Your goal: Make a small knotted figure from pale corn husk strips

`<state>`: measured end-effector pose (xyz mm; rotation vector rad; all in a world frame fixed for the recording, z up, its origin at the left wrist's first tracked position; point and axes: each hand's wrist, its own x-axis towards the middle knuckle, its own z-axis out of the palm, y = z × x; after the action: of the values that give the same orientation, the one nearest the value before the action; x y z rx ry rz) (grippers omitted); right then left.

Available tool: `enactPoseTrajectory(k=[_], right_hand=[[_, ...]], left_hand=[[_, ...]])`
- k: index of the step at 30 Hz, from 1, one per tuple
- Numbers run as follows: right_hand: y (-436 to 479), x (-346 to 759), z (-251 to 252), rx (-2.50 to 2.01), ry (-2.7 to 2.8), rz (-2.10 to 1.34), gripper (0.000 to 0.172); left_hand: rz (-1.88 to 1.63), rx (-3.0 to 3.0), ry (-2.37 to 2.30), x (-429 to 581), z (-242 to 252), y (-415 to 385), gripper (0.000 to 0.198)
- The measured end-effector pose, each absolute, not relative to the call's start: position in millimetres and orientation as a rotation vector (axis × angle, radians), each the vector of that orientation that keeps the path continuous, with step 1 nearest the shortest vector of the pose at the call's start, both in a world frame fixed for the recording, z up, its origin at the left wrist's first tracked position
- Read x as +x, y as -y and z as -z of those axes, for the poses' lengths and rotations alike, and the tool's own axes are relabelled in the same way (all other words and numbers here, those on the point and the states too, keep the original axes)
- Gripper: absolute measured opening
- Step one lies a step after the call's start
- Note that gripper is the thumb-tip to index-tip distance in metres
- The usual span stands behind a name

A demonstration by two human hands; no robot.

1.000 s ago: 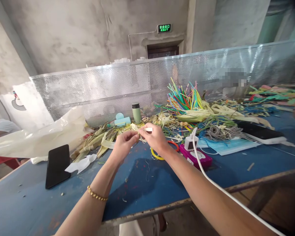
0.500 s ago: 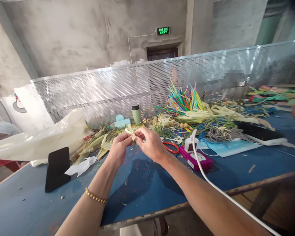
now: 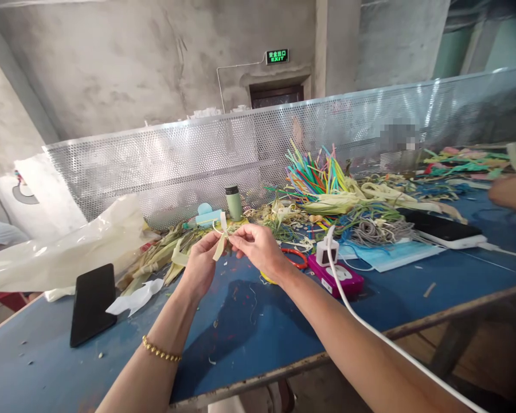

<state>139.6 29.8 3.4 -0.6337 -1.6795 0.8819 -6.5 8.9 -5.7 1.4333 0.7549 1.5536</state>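
Both hands are held close together above the table point(image 3: 292, 344), fingertips nearly meeting. A pale strip point(image 3: 222, 235) is pinched between thumb and fingers of the left hand point(image 3: 201, 265); its knotted-looking middle is gripped by the fingertips of the right hand point(image 3: 258, 249). The strip is raised in front of a green tumbler point(image 3: 233, 205), one end pointing up, the other hanging down; finer detail is hidden by the fingers.

Left side: dried husks point(image 3: 155, 258) are piled near the left hand; a white scrap point(image 3: 134, 298) is laid just beside a black phone point(image 3: 93, 305). A beaded bracelet point(image 3: 161, 351) is worn on the left forearm.

Right side: an orange-red ring point(image 3: 301, 266) is seen beside the right wrist, near a magenta box point(image 3: 337, 276). Multicoloured stems point(image 3: 312, 172) are bunched farther back, before a perforated metal screen point(image 3: 189, 160).
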Motion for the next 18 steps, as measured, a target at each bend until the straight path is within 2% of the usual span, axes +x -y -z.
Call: enactPoseTrajectory(k=[5,12,18], right_hand=[[-27.1,139.0,-5.5,-0.671,1.700,-0.788,0.012],[-21.6,137.3,-5.7,-0.703,1.783,-0.584,0.013],[-22.3,135.5,-3.7,-0.731,1.800,-0.530,0.018]], left_hand=[[-1.637,1.459,-0.792,-1.2,5.0,-6.6,0.025],[-1.694,1.461,-0.882,3.5,5.4,-3.8,0.028],[-1.729,1.399,-0.861,8.7,6.4,0.7,0.022]])
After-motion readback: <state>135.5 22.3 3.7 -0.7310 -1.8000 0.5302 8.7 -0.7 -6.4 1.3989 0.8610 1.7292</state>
